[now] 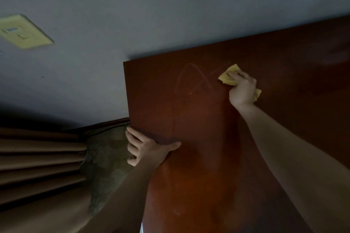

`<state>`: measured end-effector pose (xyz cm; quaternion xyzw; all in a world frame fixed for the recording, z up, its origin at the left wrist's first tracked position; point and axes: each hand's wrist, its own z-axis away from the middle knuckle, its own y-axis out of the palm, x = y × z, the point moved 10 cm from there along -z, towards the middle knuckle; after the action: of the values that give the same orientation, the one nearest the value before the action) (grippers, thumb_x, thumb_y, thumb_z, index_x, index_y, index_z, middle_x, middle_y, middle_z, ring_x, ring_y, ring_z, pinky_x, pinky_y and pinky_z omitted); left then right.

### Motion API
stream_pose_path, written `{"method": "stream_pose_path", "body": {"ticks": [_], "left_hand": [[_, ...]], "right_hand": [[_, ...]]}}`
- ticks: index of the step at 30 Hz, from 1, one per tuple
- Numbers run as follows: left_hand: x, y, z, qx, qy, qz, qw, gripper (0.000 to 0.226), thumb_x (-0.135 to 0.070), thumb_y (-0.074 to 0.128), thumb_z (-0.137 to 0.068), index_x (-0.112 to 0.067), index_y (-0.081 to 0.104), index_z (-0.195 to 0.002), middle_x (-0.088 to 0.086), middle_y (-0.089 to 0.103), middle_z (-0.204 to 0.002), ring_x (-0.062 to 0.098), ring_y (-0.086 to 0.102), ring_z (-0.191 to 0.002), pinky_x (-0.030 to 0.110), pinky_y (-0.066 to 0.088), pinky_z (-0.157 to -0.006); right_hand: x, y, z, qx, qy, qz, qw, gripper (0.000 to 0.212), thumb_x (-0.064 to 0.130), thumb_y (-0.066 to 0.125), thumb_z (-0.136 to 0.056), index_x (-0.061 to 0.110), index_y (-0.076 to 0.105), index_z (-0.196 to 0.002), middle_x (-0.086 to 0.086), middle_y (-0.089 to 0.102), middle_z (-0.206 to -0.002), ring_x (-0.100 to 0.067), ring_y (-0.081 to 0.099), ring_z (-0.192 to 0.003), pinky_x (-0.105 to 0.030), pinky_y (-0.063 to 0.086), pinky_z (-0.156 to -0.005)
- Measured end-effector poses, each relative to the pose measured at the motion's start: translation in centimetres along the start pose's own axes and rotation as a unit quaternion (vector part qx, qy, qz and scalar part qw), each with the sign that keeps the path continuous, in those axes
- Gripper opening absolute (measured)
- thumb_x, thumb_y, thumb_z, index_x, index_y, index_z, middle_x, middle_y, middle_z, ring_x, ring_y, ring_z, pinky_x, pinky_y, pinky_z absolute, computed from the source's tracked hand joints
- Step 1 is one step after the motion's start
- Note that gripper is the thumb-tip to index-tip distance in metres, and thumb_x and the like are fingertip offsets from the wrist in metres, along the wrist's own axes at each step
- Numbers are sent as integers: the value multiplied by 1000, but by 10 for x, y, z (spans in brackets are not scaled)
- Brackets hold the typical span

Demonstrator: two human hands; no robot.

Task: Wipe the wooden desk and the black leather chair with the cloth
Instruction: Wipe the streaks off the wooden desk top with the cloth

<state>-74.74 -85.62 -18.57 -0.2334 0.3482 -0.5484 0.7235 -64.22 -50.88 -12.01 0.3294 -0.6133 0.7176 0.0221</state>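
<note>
One crumpled yellow cloth (226,77) on streaked reddish-brown desk (193,166).

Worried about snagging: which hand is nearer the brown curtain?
Left. The left hand grips the desk edge on the side of the curtain; the right hand holds the cloth farther across the desk.

— Where's the cloth (225,78)?
— Upper right of centre, yellow, crumpled flat on the counter (198,157).
— And the counter?
— Dark reddish wood, glossy, filling the right half; faint smear streaks, possibly damp.
</note>
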Motion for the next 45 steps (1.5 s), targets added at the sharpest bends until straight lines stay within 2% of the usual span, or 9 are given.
{"method": "stream_pose_path", "body": {"ticks": [4,9,19,21,26,29,34,39,45], "left_hand": [[-1,-2,1,-4,-5,-17,1000,163,-73,79,-42,-13,-38,-140,3,-22,-156,32,2,-144,59,14,-111],[-4,-4,5,-4,-4,-23,1000,162,-73,79,-43,-12,-37,-139,3,-22,-156,31,4,-144,57,16,-111],[-6,-6,6,-4,-1,-13,1000,163,-72,80,-43,-13,-37,-140,3,-20,-156,31,3,-144,58,14,-111],[-6,-6,6,-6,-2,-13,1000,164,-73,79,-42,-13,-37,-140,3,-20,-156,31,4,-144,58,15,-111],[-8,-7,9,-7,3,-19,1000,163,-74,78,-42,-12,-37,-139,2,-19,-156,31,5,-143,58,17,-111],[-8,-8,11,-6,0,-20,1000,162,-73,78,-43,-12,-37,-139,3,-19,-156,31,5,-143,57,17,-111],[-9,-8,12,3,3,-17,1000,161,-72,79,-46,-11,-36,-140,4,-19,-156,32,5,-144,58,15,-112],[-11,-10,14,-1,4,-25,1000,160,-72,79,-47,-11,-37,-140,4,-19,-156,31,6,-144,56,17,-112],[-12,-11,16,-5,0,-40,999,160,-72,78,-47,-10,-37,-139,4,-20,-156,29,7,-144,55,20,-112]], "right_hand": [[13,9,-28,9,30,13,999,60,-7,42,-86,29,52,-133,3,37,-147,-26,30,-132,-37,25,-110],[30,21,-36,14,-9,34,999,60,-4,42,-85,30,52,-133,1,39,-146,-27,31,-130,-38,25,-108],[64,36,94,81,-276,1,958,56,-12,43,-84,22,62,-124,-3,59,-129,-31,49,-112,-51,43,-93],[62,41,128,125,-306,-10,944,53,-4,40,-85,24,61,-125,1,56,-132,-27,48,-116,-48,42,-96],[54,42,191,184,-387,1,904,67,-11,67,-72,31,60,-124,11,53,-134,-15,46,-121,-40,44,-99],[40,34,202,239,-443,13,864,72,-11,68,-71,34,58,-127,16,49,-137,-6,36,-124,-31,38,-100],[29,25,140,220,-386,23,896,69,-18,57,-77,30,58,-127,17,40,-136,-10,38,-120,-33,38,-99],[46,31,61,132,-285,32,949,64,-21,45,-82,22,58,-128,0,52,-136,-25,45,-118,-14,22,-96],[89,53,-10,69,-188,31,979,64,-16,36,-84,21,52,-134,-5,45,-143,-29,38,-123,-31,31,-106]]}}
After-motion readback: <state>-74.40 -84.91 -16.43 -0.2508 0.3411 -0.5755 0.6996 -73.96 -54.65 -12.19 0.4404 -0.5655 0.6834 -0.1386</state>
